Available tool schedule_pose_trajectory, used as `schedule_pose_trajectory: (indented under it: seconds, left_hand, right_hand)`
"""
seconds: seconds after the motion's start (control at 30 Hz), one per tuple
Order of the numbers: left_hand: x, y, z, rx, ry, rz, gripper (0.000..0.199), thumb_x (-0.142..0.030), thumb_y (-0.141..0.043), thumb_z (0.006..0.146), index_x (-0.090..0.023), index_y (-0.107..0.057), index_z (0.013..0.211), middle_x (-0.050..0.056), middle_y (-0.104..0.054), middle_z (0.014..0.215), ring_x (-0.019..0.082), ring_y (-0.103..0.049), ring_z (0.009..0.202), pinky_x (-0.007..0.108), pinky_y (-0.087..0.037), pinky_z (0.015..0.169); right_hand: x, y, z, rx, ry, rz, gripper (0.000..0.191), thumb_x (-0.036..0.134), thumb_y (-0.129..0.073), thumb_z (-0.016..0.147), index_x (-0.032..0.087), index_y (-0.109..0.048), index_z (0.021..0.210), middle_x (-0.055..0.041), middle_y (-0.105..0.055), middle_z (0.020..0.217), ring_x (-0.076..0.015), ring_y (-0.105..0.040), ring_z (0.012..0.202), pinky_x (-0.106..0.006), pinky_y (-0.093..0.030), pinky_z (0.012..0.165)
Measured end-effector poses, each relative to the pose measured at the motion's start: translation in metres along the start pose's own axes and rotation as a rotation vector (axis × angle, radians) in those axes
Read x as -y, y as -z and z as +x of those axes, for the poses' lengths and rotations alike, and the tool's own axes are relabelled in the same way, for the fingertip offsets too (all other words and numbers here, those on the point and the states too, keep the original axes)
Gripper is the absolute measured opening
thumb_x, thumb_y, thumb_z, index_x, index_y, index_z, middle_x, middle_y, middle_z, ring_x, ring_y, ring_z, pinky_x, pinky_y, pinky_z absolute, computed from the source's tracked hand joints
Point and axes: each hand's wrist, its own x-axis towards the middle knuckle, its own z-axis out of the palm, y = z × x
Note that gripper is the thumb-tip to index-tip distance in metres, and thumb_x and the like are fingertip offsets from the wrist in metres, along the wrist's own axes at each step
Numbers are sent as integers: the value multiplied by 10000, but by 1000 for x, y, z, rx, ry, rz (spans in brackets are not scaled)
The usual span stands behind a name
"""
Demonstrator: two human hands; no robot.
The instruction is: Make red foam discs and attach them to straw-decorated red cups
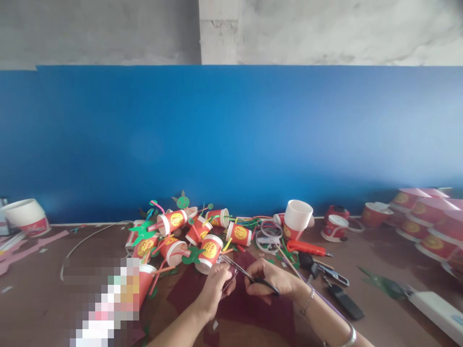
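Observation:
My right hand (271, 279) is closed round the black handles of a pair of scissors (237, 264); the blades point up and left, toward my other hand. My left hand (216, 284) is pinched just left of the blades, and what small thing its fingers hold I cannot make out. Beneath both hands lies a dark red sheet (265, 313) on the brown table (43, 289). Just beyond my left hand, a red paper cup (210, 253) with a yellow emblem leans among several similar cups with straws and green cut-out shapes.
A red utility knife (307, 248), keys with a black fob (345, 301) and a glue gun (434, 308) lie to the right. Stacked cups (437, 241) stand far right. White cups (298, 214) stand behind my right hand. A blue panel (231, 140) closes the back.

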Motion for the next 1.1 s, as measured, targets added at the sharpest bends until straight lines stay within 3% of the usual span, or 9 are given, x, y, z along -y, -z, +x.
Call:
schedule_pose_trajectory:
  seconds: [0.13,0.3,0.53,0.73,0.9,0.97,1.1]
  left_hand:
    - [1,0,1,-5,-1,3,378,-424,-454,718,-196,-427,418,-44,-320,392,64,-208,352,237,-102,389]
    - [4,-4,5,-79,30,38,364,-492,-492,752,-193,-502,546,-64,-380,376,61,-251,298,216,-146,345]
    - [11,-4,10,-169,81,131,332,-485,-477,748,-208,-487,566,-93,-322,262,67,-272,230,201,-131,320]
    - [9,-3,8,-124,130,187,289,-403,-435,714,-204,-504,516,-71,-334,246,63,-232,225,207,-122,324]
    - [9,-7,7,-104,156,263,228,-342,-503,705,-208,-523,521,-75,-327,259,99,-284,218,231,-145,316]
    - [7,-8,4,-142,96,298,230,-321,-511,737,-210,-508,536,-51,-421,343,121,-415,299,230,-243,358]
    - [-2,-8,-4,-201,-135,331,194,-284,-492,809,-204,-516,634,11,-604,581,181,-607,608,256,-416,589]
  right_hand:
    - [5,-1,-1,-11,-35,4,307,411,-725,697,120,-627,697,66,-518,434,-38,-409,313,-147,-309,348]
    - [13,-7,0,-202,120,34,345,460,-597,802,125,-617,719,39,-550,442,-49,-407,370,-164,-263,392]
    - [6,-12,9,-320,72,34,216,317,-592,754,163,-524,618,48,-528,398,-69,-442,339,-171,-267,389]
    - [3,-5,5,-606,140,197,279,439,-576,762,177,-506,693,74,-468,341,-57,-329,296,-176,-211,357]
    - [9,-4,-2,-571,143,197,317,480,-596,743,174,-519,723,67,-484,347,-56,-323,300,-176,-228,358]
    - [10,-6,-1,-552,135,183,300,461,-602,740,175,-519,712,65,-492,351,-56,-329,302,-176,-239,362]
    - [7,-10,6,-563,153,206,301,447,-637,705,177,-509,666,64,-484,337,-63,-348,298,-179,-231,360]
